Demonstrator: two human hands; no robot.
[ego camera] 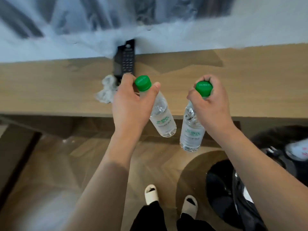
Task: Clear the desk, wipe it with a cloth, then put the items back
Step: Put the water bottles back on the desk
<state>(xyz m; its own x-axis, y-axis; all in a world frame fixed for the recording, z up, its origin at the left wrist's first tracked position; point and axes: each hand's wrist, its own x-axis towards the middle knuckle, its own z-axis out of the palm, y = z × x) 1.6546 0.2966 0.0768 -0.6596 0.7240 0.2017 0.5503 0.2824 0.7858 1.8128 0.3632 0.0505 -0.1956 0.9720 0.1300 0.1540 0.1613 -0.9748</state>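
Observation:
I hold two clear water bottles with green caps by their necks, in the air over the near edge of the wooden desk (233, 84). My left hand (131, 107) grips the left bottle (162, 119), which tilts to the right. My right hand (211, 104) is closed around the neck of the right bottle (191, 129), which hangs nearly upright. On the desk behind my left hand lie a crumpled grey-white cloth (106, 90) and a black remote control (125, 59) with a second dark device beside it.
A white wall runs behind the desk. On the wooden floor at the right stands a round bin with a black bag (230, 189). A dark furry object (275, 139) lies beyond it. My feet in pale slippers (170, 199) show at the bottom.

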